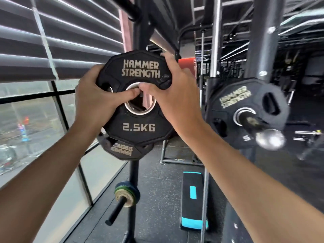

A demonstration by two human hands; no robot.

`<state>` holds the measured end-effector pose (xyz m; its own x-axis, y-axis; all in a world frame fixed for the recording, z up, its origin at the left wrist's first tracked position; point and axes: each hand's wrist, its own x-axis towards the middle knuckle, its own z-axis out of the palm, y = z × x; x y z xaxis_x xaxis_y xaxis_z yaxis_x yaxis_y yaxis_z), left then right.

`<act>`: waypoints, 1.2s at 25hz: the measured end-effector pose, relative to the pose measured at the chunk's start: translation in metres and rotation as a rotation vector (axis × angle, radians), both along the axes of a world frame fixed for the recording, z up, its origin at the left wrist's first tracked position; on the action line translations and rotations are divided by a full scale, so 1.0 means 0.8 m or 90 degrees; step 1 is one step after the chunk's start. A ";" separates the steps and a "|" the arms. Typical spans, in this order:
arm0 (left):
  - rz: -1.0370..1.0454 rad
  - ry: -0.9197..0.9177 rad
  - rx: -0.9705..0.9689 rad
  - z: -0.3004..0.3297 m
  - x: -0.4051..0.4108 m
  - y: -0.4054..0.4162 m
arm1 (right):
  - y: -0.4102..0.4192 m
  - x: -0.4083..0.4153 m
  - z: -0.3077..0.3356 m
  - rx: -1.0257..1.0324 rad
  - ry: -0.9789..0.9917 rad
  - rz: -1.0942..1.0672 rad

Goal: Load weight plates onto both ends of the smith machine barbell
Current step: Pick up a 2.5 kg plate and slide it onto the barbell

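A black 2.5 kg Hammer Strength plate (138,128) is held upright in front of me, label facing me. My left hand (93,97) grips its left edge with the thumb in the centre hole. My right hand (173,90) holds the upper right edge, thumb also at the hole. Behind and below it another black plate (122,151) hangs on a storage rack post (134,174). To the right, the barbell sleeve (268,137) points toward me with a black plate (228,106) on it.
A lower storage peg (114,213) carries a small green-rimmed plate (127,192). A black and blue step platform (192,197) lies on the rubber floor. Window blinds (57,37) fill the left. The machine's upright posts (263,41) rise at right.
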<state>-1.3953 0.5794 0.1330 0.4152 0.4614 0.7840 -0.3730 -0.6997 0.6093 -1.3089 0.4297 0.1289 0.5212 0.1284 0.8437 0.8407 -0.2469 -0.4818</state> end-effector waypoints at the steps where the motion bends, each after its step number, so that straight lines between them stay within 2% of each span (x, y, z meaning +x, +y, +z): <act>1: -0.029 -0.001 -0.003 -0.001 0.004 -0.025 | -0.026 0.001 0.002 -0.004 -0.007 -0.019; 7: -0.187 -0.019 -0.054 -0.011 0.020 -0.150 | -0.155 0.000 0.009 -0.041 -0.029 -0.122; 13: -0.286 0.017 -0.097 -0.044 0.047 -0.236 | -0.257 -0.004 -0.014 -0.064 0.019 -0.165; 18: -0.305 0.067 -0.054 -0.075 0.080 -0.263 | -0.297 0.021 -0.057 -0.062 0.071 -0.183; 24: -0.253 0.103 -0.004 -0.109 0.113 -0.266 | -0.310 0.053 -0.092 -0.057 0.126 -0.159; 30: -0.279 0.080 0.035 -0.126 0.161 -0.253 | -0.305 0.101 -0.111 -0.001 0.096 -0.086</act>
